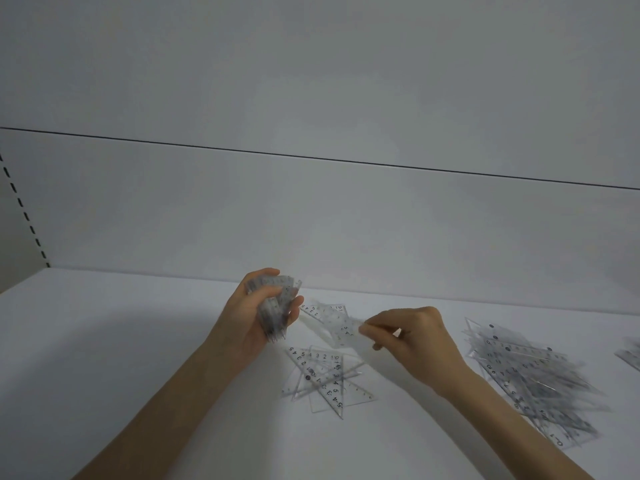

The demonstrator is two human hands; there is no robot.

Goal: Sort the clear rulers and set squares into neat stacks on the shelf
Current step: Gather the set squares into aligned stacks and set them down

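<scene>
The left hand (249, 317) grips a fanned bundle of clear pieces (278, 308), fingers curled round it, held above the white shelf (138, 341). Below and to the right, loose set squares (325, 379) lie crisscrossed on the shelf. The right hand (415, 337) pinches one clear set square (334, 322) by its edge (blurred, probably a triangle). Further right lies a larger heap (530, 372).
</scene>
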